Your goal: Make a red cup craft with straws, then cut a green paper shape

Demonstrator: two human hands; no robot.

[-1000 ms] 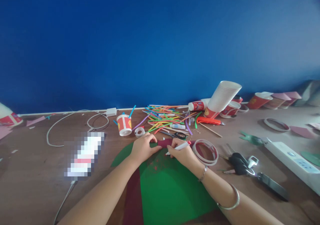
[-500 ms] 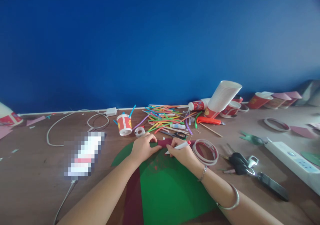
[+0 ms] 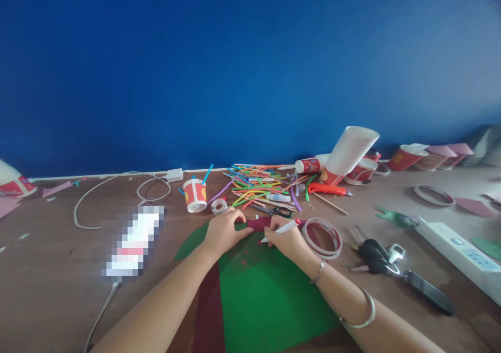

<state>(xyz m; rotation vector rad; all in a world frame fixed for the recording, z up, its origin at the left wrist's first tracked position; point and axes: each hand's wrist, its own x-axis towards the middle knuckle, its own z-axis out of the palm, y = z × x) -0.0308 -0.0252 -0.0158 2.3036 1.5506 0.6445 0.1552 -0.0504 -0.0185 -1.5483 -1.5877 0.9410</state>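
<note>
My right hand [image 3: 287, 238] grips a white marker with a red end [image 3: 288, 226]. Its red tip is at the upper part of a green paper sheet [image 3: 270, 301], where faint red marks [image 3: 243, 260] show. To the left, my left hand [image 3: 225, 233] has its fingers curled and its thumb pressed on a small dark red paper piece [image 3: 258, 224] lying at the sheet's top edge. Part of that piece is hidden by both hands. Under the green sheet lies a larger dark red paper [image 3: 207, 311]. White tape rolls [image 3: 323, 238] lie just right of my right hand.
Behind my hands are colourful pipe cleaners [image 3: 258, 180], scissors [image 3: 282, 211], a paper cup [image 3: 194, 196] and a small tape roll [image 3: 219, 206]. A leaning cup stack [image 3: 348, 152] and an orange cutter [image 3: 326, 189] stand right. Keys [image 3: 373, 254], a power strip [image 3: 457, 248] and a phone [image 3: 135, 243] flank the paper.
The marker and my right fingers have shifted very slightly to the right. My left hand stays in place on the dark red piece.
</note>
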